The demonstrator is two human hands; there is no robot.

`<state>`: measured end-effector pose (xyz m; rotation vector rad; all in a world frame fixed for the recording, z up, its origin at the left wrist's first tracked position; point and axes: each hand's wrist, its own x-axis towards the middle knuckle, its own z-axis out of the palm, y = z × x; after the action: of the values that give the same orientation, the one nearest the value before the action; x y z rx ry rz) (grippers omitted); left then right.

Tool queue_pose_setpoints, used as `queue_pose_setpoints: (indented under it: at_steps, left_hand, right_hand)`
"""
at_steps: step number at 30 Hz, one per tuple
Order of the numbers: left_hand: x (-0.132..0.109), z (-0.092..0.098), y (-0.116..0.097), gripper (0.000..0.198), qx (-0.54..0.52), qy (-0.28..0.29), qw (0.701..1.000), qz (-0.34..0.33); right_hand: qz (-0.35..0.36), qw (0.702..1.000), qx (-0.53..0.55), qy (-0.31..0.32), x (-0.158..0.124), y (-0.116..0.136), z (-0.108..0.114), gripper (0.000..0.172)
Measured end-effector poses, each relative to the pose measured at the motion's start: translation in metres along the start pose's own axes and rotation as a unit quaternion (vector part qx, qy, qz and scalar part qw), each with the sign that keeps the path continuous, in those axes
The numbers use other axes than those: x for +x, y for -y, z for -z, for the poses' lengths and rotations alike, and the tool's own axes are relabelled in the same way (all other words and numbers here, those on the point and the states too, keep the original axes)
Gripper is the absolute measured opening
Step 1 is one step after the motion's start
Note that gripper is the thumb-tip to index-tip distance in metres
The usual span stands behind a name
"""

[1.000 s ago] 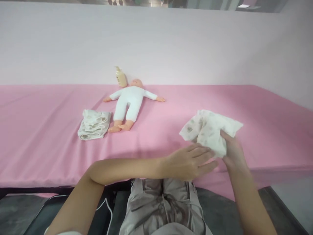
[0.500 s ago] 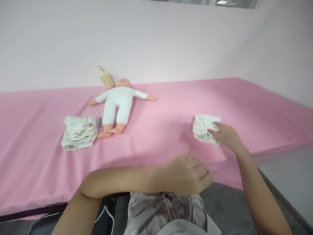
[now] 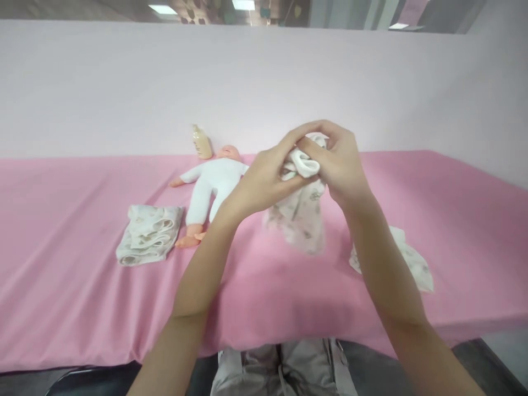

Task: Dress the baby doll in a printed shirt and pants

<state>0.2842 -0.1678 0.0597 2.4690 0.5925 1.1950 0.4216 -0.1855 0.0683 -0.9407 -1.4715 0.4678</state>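
Both hands are raised over the bed, gripping a white baby garment [image 3: 297, 212] with a small print. My left hand [image 3: 264, 179] is closed on its upper, bunched part from the left. From the right, my right hand [image 3: 340, 162] pinches the same bunch, thumb against the rolled edge. The garment's lower part hangs loose, slightly blurred, above the sheet. Beyond my left forearm lies a baby doll [image 3: 220, 175] in white, on its back; that forearm hides part of its legs and one arm. Another white printed cloth [image 3: 414, 264] lies partly behind my right forearm.
A folded printed cloth [image 3: 149, 234] lies left of the doll. Beside the doll's head, a pump bottle [image 3: 202, 143] leans near the wall [image 3: 124, 88]. A pink sheet [image 3: 82, 220] covers the bed, whose front edge is close to my legs.
My right hand has left the bundle at the right and come to the middle with a garment. My left hand has risen to grip it too. The cloth at the right is now spread out.
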Motion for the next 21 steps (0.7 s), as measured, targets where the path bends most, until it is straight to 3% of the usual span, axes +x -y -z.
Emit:
queue_pose_setpoints:
  at_steps: [3,5,10,14,17,21]
  left_hand:
    - [0.000,0.013,0.021,0.042,0.002,-0.061,0.998,0.029]
    - [0.002,0.018,0.037,0.036,-0.003,-0.080,0.996,0.043]
    - [0.008,0.025,0.074,0.025,-0.015,-0.110,0.990,0.092]
    - [0.010,0.031,0.093,0.019,-0.001,-0.176,0.977,0.118]
    - [0.010,0.036,0.100,0.016,0.002,-0.190,0.974,0.121]
    - [0.009,0.033,0.094,0.020,0.005,-0.168,0.977,0.128]
  right_hand:
    - [-0.057,0.990,0.105,0.078,0.013,-0.015,-0.015,0.019]
    - [-0.079,0.983,0.140,0.091,0.020,-0.028,-0.020,0.027]
    - [-0.072,0.984,0.148,0.065,0.032,-0.055,-0.029,0.034]
    - [-0.026,0.995,0.089,-0.021,0.037,-0.065,-0.023,0.025]
    - [-0.002,0.997,0.053,-0.058,0.038,-0.068,-0.014,0.017]
    - [0.016,0.998,0.032,-0.060,0.038,-0.071,-0.010,0.021]
